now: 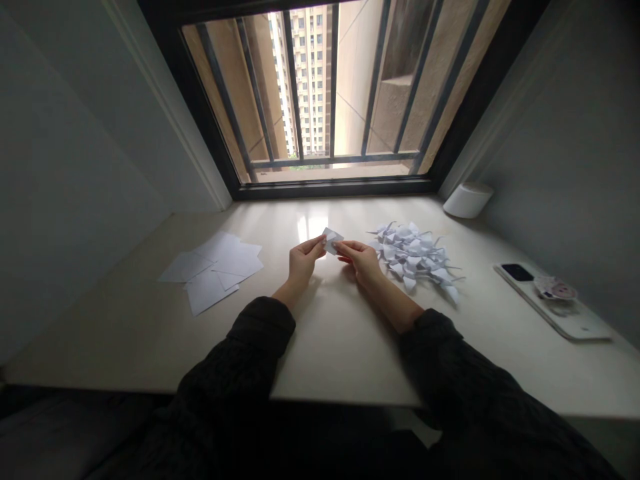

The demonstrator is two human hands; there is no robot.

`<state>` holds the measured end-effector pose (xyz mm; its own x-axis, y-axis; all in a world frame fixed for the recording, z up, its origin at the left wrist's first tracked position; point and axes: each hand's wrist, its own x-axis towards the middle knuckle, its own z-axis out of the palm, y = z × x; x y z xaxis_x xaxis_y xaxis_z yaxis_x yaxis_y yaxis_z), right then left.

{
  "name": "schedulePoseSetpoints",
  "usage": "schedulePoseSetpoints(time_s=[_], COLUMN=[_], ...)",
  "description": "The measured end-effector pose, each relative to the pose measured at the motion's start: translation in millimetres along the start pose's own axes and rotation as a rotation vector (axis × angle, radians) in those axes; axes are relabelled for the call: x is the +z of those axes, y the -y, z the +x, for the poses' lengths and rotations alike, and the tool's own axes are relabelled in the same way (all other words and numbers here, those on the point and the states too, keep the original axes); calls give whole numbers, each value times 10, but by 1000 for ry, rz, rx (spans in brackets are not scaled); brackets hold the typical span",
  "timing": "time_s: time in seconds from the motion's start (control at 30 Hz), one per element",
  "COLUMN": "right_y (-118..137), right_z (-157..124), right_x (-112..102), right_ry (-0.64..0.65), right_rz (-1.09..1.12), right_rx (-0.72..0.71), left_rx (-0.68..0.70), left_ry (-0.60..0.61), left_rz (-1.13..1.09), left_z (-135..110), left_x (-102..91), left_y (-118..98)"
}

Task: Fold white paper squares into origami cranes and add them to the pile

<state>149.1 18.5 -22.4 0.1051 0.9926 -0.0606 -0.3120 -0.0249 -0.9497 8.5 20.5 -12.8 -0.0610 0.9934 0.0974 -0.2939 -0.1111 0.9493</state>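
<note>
A small folded piece of white paper (331, 235) is held up between my two hands, over the middle of the sill. My left hand (303, 259) pinches its left edge between thumb and fingers. On the other side, my right hand (361, 259) grips the lower right part the same way. Just right of my right hand lies a heap of folded paper cranes (413, 252), pointed and overlapping. Loose flat sheets of white paper (215, 267) are spread to the left of my left hand.
The pale windowsill (330, 360) carries everything. A phone (555, 303) with a decorated grip lies at the right. Near the back right corner stands a white rounded object (467, 200). Behind is a dark-framed window (335, 192) with bars outside; walls close both sides.
</note>
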Motion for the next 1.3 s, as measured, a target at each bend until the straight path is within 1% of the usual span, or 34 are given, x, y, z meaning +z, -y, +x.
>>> schedulePoseSetpoints(time_s=[0.27, 0.53, 0.83, 0.97, 1.1, 1.3], right_y=[-19, -43, -92, -82, -63, -68], right_z=[30, 29, 86, 75, 61, 80], right_x=[-15, -12, -48, -46, -38, -46], right_ry=[-29, -11, -38, -28, -36, -37], right_rz=[30, 29, 24, 23, -3, -45], right_rx=[12, -15, -35, -61, -90, -124], left_rx=[-32, -23, 11, 27, -9, -74], left_ry=[-2, 3, 56, 69, 77, 26], left_rz=[-21, -17, 181, 185, 132, 99], left_z=[-10, -16, 10, 5, 4, 19], left_x=[4, -2, -68, -68, -65, -66], left_y=[-6, 1, 4, 12, 3, -29])
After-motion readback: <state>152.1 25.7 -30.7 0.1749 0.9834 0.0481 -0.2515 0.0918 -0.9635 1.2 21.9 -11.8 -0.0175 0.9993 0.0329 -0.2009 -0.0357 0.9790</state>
